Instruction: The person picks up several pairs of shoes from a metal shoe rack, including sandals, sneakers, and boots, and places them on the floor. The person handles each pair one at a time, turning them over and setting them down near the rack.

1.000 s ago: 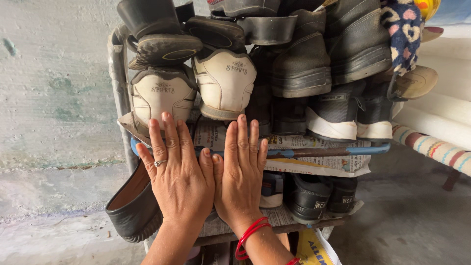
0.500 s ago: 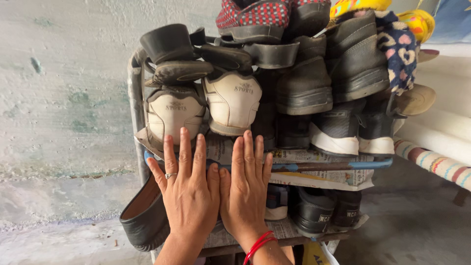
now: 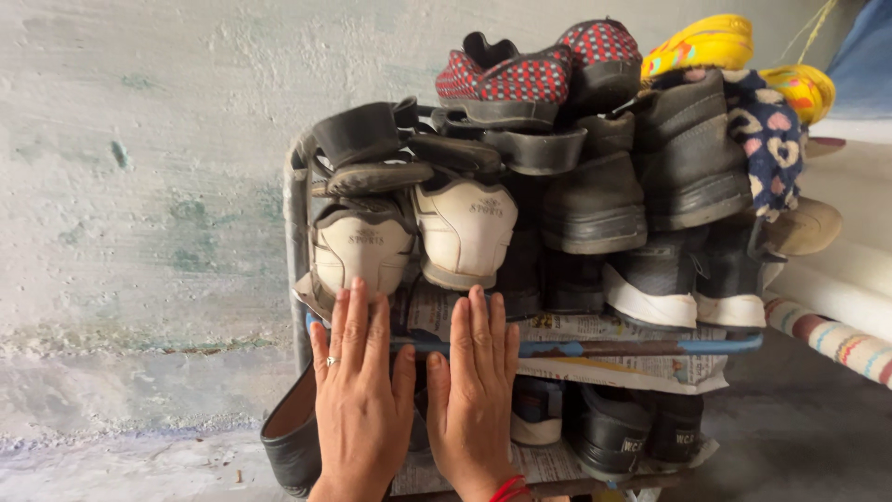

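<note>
White sneakers (image 3: 409, 244) — two — above left hand (image 3: 360, 409), right hand (image 3: 476, 402).

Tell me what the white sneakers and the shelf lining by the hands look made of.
White sneakers: probably synthetic leather, smooth matte panels with stitched seams, scuffed. Shelf lining: newspaper, thin printed sheets, creased and drooping over the blue rail.

A red checked shoe (image 3: 506, 76) is stacked at the top of the pile, with a yellow shoe (image 3: 701, 44) and a dark sock with pale hearts (image 3: 769, 139) to its right. Grey boots (image 3: 688, 149) are packed below them. A striped roll (image 3: 832, 339) is seen at the right, and a stained wall (image 3: 139, 186) rises behind.
</note>
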